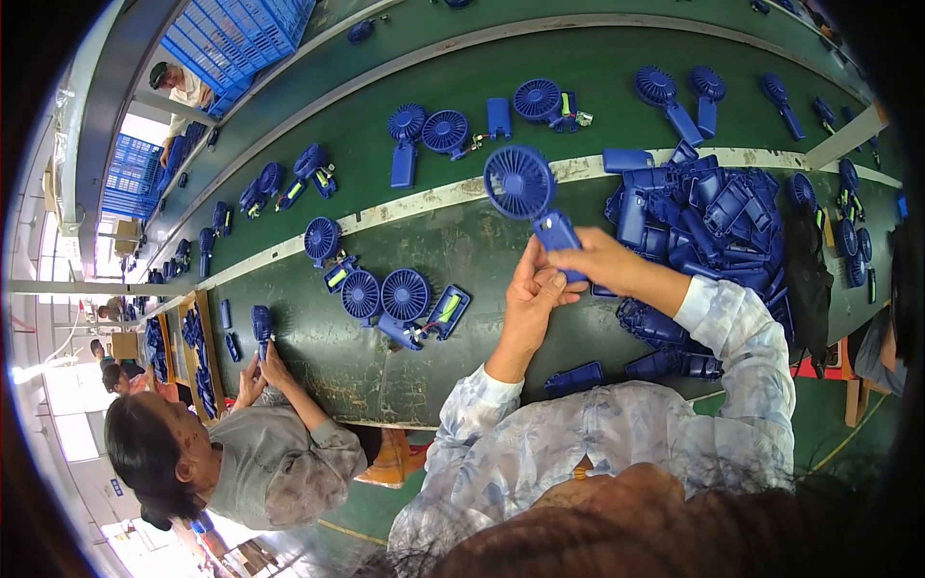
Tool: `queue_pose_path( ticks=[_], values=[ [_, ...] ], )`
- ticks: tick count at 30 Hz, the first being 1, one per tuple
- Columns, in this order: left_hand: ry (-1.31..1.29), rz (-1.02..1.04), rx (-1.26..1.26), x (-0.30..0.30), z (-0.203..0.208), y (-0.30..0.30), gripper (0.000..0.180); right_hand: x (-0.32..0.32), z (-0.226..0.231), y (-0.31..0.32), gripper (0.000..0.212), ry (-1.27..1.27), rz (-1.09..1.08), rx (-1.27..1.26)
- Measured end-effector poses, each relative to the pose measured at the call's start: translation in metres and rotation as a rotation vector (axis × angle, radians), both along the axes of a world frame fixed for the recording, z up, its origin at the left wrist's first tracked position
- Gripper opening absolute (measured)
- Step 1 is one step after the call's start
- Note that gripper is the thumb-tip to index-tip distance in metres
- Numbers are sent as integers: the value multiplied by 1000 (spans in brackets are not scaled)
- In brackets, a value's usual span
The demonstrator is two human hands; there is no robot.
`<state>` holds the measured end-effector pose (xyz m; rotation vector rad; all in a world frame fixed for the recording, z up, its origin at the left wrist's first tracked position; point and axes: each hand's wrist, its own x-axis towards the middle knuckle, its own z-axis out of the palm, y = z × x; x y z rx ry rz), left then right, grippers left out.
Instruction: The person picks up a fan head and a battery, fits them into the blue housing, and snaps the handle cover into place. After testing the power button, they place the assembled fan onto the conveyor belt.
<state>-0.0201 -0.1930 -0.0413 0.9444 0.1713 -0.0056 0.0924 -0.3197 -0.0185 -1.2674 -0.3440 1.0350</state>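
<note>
A blue handheld fan (520, 183) is held up over the workbench, its round grille pointing away from me and its handle between my hands. My left hand (528, 301) has its fingers wrapped about the handle's lower end. My right hand (609, 262) grips the same handle from the right, thumb across its front. To the left lie several blue fans (405, 293), some with opened handles showing a yellow-green battery (450, 308). Close by on the right is a heap of blue plastic housing pieces (723, 212), and a loose housing piece (574, 380) lies near the bench's front edge.
Beyond a pale rail (414, 204), a green belt (568, 67) carries more fans and parts. At left, a co-worker (279, 453) holds another blue fan (261, 326). Blue crates (236, 43) stand at upper left. A dark cloth (807, 279) hangs right of the heap.
</note>
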Motion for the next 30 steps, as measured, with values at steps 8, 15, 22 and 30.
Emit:
queue_pose_path(
  ticks=[8,15,22,30],
  values=[
    [-22,40,541,-13,-55,-14,41,197,-16,-29,64,-1205,-570,-780],
    [18,110,708,-11,-39,-19,28,241,-42,-35,62,-1053,-381,-1433],
    [-40,144,736,-10,-37,-20,26,266,-24,-19,33,-1555,-462,-871],
    [-63,143,764,-14,-35,-22,23,277,-2,31,90,-1119,84,-792]
  ],
)
